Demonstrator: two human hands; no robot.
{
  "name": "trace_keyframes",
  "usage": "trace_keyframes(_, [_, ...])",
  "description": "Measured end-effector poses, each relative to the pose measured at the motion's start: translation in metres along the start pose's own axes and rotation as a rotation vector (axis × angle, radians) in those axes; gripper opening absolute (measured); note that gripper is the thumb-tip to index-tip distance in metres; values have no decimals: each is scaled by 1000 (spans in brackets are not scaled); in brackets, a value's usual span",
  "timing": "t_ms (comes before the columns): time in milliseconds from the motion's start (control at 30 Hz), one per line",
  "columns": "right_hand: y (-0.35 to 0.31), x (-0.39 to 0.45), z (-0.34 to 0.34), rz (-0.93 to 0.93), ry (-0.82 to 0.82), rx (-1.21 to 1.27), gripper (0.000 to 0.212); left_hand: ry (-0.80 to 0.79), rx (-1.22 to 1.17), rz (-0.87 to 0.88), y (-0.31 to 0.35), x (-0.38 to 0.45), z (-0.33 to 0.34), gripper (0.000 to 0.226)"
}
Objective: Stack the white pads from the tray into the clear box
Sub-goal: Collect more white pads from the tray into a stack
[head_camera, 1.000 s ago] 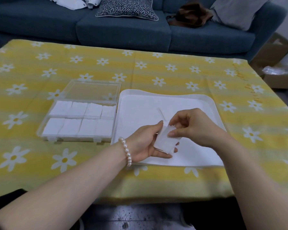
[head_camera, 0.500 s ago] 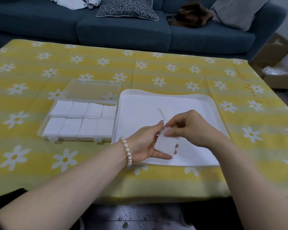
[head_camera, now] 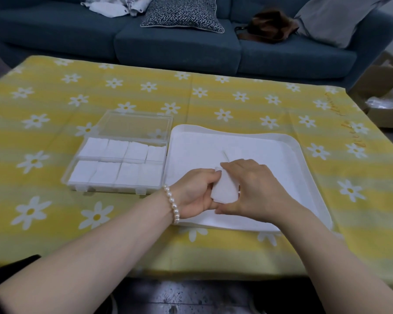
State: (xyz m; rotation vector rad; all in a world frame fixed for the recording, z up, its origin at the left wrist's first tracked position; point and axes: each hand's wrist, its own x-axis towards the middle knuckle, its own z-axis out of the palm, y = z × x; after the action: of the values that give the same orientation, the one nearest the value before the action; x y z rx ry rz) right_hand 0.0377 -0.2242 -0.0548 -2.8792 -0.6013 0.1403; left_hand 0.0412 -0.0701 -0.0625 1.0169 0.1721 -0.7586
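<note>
Yellow daisy-printed cloth, smooth and slightly creased, covers the low table (head_camera: 247, 105). On it a white, round-cornered plastic tray (head_camera: 313, 177) with a low rim and a flat, matte white lining is set just beside a clear, rigid plastic box (head_camera: 82, 175) whose compartments are filled with white pads. A small stack of soft white pads (head_camera: 224, 191) is held over the tray, gripped along one side by the left hand (head_camera: 195, 196) and pinched from above by the right hand (head_camera: 256, 189). Being soft and loose-layered, the stack is judged liable to fan or shed pads if squeezed unevenly; with the box nearly full, misplacement or snagging on its walls is possible.
</note>
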Motion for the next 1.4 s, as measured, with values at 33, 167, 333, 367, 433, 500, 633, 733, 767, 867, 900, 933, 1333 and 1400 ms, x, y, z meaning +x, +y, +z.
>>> trace_keyframes(33, [-1,1,2,-10,7,-8,98,13,15,4,-1,0,-1,31])
trace_keyframes(167, [-6,1,3,-8,2,49,92,28,137,-4,-2,-3,-6,30])
trace_keyframes(333, [-10,0,3,-9,-77,80,77,4,204,-37,-3,-7,-9,29])
trace_keyframes(367, [-11,1,4,-8,-86,75,78,-2,214,-42,-3,-8,-10,26])
trace_keyframes(433, [-13,1,5,10,-113,103,85,-12,230,-45,-4,-8,-11,19])
trace_keyframes(500, [-18,0,3,56,-161,253,93,-13,236,-46,-4,-10,-13,23])
trace_keyframes(633, [-23,6,0,195,-129,828,57,26,276,-48,2,-17,-23,31])
trace_keyframes(733, [-31,18,4,311,-2,1124,25,97,280,-1,11,-26,-35,27])
trace_keyframes(767, [-36,23,6,337,22,1175,24,129,273,18,15,-29,-38,24])
trace_keyframes(867, [-62,45,13,401,83,1264,31,324,292,128,31,-30,-58,15])
trace_keyframes(900, [-71,55,15,425,112,1292,32,421,331,177,37,-27,-67,12])
trace_keyframes(933, [-80,66,17,450,143,1312,32,517,376,225,44,-24,-77,12])
trace_keyframes(1333, [-96,150,43,638,215,1042,26,978,871,349,68,0,-128,28])
trace_keyframes(1400, [-97,155,43,599,201,901,25,993,967,317,67,2,-129,28])
